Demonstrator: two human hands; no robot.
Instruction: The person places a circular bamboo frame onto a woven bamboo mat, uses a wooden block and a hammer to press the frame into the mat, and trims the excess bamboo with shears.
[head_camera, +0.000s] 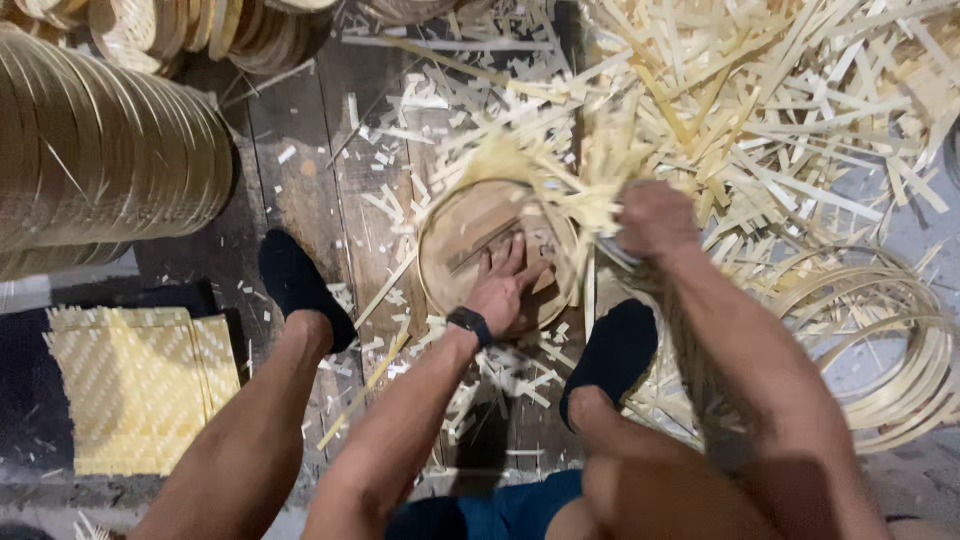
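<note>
Floor: dark, worn wooden planks (300, 170), littered with pale bamboo offcuts.

Tray (497, 255): one, round, shallow, with a thin bent-bamboo rim and a brownish base. It lay on the planks between the person's two feet, just ahead of them. A fringe of loose strip ends (540, 180) stuck up and out from its far edge, frayed and pale yellow.

Left hand (503, 282): flat inside the tray, fingers spread, palm pressing the base; holding nothing. A black wristband (469, 323) sat on the wrist.

Right hand (655, 218): at the tray's right rim, curled into a fist about the strip ends there. The hand was blurred, so how much it gripped could not be told.

Feet: two, in black socks, the left foot (300, 285) well apart from the tray, the right foot (612, 355) just beside its near right edge.

Scrap pile (760, 110): one large heap of cut strips, beyond and right of the tray; too many to count.

Hoops (890, 350): a loose bundle of thin bamboo rings at right, number unclear.

Stacks: one long stack of finished trays (100, 150) at left, a second row (200, 30) along the top edge.

Woven mats (135, 385): a flat yellow pile at lower left, at least two sheets showing.
</note>
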